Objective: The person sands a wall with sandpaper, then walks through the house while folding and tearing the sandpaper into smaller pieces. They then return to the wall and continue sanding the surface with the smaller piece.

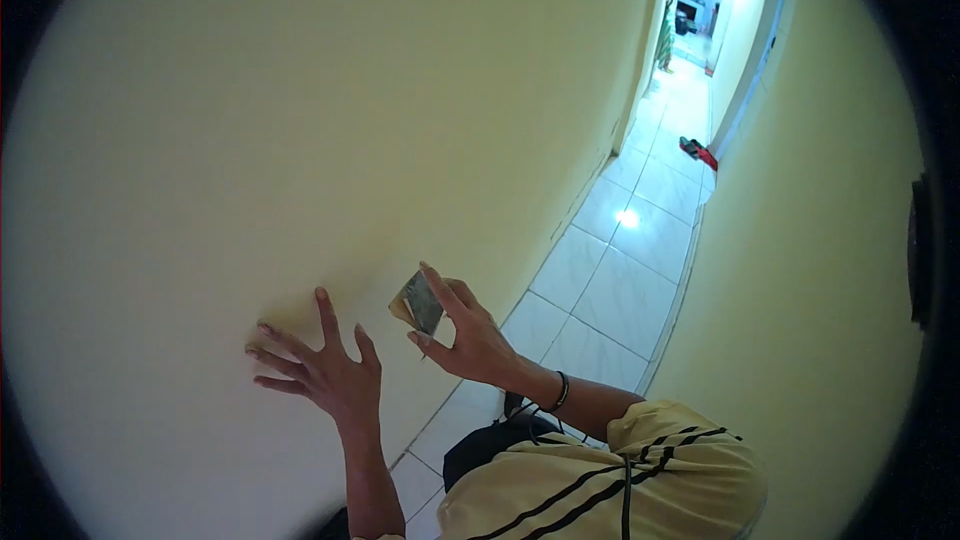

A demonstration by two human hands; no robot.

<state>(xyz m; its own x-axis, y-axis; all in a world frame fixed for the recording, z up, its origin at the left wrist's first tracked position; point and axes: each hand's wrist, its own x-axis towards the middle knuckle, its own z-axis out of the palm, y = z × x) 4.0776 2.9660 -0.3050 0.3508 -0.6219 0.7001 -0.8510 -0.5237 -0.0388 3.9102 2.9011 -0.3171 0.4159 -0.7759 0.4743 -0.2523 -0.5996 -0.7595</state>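
Observation:
My left hand [338,368] is spread against the pale yellow wall [250,140], fingers apart and nothing in it. To its right, my right hand [470,335] pinches a small flat grey piece with a tan side [421,302] between thumb and fingers. That piece is squarish, looks like folded sandpaper, and is held up close to the wall. A dark band circles my right wrist.
A narrow corridor with white tiles [610,285] runs along the wall to a bright doorway [700,0]. Red and dark footwear [700,152] lies on the floor by the right side. A second yellow wall [800,270] rises on the right.

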